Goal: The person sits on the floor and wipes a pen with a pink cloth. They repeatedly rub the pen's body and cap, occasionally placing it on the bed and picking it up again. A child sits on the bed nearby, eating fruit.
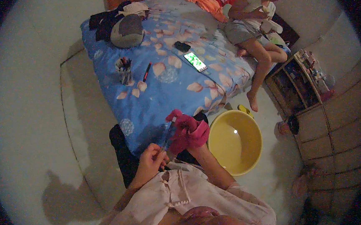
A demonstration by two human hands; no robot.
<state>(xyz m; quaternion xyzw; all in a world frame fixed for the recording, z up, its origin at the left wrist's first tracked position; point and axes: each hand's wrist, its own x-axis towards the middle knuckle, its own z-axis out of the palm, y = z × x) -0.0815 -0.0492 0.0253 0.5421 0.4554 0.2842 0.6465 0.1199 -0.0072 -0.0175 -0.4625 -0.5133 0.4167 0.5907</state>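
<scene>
A crumpled bright pink cloth (183, 133) is bunched over my right hand (195, 146). It hides most of the fingers, which seem closed around it. My left hand (154, 158) is just left of the cloth and lower, its thumb and fingers pinched together. Something thin and pale runs up from those fingertips toward the cloth, too blurred to name. Both hands are above my lap, by the near edge of a bed with a blue flowered sheet (108, 72).
A yellow basin (235, 143) stands on the floor at my right. On the bed are a lit phone (195, 61), a pen holder (124, 72), a red-and-black pen (147, 71) and a grey-and-white cushion (127, 31). Another person (253, 34) sits at the far right, near a shelf (295, 83).
</scene>
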